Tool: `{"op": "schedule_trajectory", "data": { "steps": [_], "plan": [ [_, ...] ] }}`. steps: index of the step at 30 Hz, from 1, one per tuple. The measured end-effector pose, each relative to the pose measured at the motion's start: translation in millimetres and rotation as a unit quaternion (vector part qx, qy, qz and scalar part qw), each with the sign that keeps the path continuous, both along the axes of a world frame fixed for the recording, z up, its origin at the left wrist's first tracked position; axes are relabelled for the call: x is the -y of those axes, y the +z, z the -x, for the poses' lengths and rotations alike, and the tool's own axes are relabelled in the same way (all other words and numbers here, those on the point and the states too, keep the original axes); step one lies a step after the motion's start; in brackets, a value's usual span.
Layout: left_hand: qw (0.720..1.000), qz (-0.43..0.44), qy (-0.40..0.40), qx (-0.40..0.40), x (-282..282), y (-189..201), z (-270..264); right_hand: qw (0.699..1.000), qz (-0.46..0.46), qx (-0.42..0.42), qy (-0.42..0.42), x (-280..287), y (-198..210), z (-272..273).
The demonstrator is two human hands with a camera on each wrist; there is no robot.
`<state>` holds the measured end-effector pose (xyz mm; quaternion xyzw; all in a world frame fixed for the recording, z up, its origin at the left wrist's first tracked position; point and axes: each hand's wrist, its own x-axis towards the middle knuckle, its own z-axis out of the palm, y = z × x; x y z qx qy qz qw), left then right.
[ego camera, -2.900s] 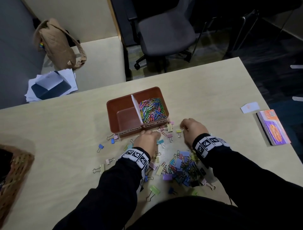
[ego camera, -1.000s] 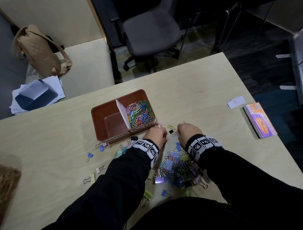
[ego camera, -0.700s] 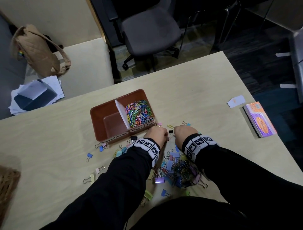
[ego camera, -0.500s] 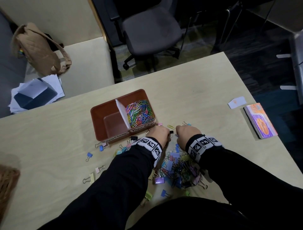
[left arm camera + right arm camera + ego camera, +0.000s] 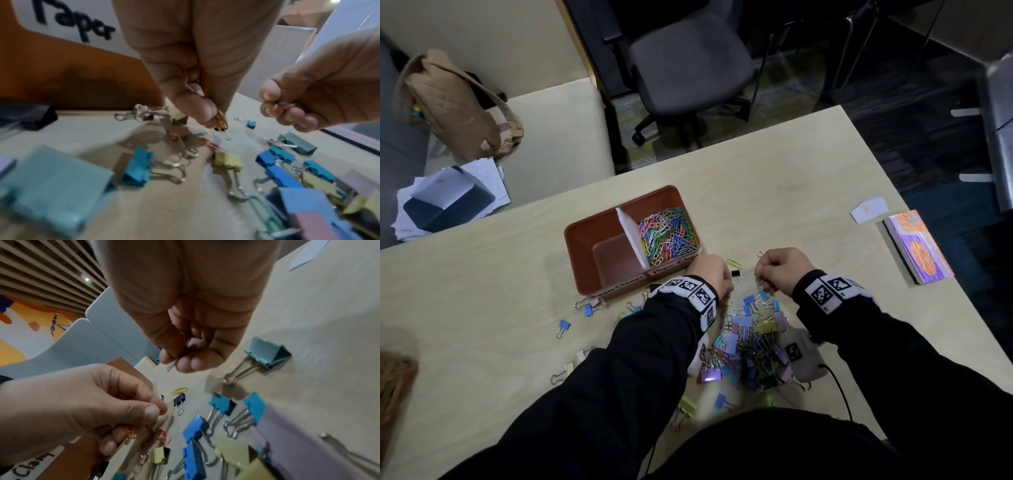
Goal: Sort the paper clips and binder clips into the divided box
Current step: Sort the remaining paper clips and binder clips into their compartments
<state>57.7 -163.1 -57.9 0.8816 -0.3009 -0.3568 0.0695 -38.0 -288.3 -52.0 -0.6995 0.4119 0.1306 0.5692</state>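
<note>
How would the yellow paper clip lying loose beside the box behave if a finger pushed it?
The yellow paper clip lies flat on the smooth table, so it would probably slide, not roll. It is thin wire, likely very light and hard to pinch up.

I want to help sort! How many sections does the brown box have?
2: the left section beside the white divider, and the right section holding coloured paper clips. No hidden third.
</note>
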Motion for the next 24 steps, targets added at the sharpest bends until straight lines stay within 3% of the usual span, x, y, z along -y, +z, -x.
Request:
{"op": "schedule_trajectory", "data": {
  "steps": [7, 9, 11, 13, 17, 20, 24],
  "plan": [
    [0.999, 0.014, 0.033, -0.009, -10, 2, -8, 0.981, -0.157, 0.023, -0.111, 0, 6, 0],
    [0.999, 0.015, 0.039, -0.014, -15, 4, -7, 0.981, -0.162, 0.03, -0.099, -3, 4, -3],
    [0.996, 0.037, 0.076, -0.03, -24, 4, -5, 0.995, -0.089, 0.01, -0.031, -9, 1, -7],
    [0.986, 0.079, 0.139, -0.045, -34, 10, -1, 0.995, 0.046, -0.02, 0.086, -19, -2, -15],
    [0.972, 0.145, 0.185, -0.028, -47, 25, 1, 0.909, 0.267, -0.058, 0.315, -40, 2, -32],
    [0.979, 0.132, 0.155, 0.021, -56, 31, -4, 0.861, 0.313, -0.069, 0.394, -51, 1, -39],
    [0.993, 0.062, 0.089, 0.042, -66, 26, 5, 0.837, 0.33, -0.1, 0.425, -59, 2, -39]
  ]
}}
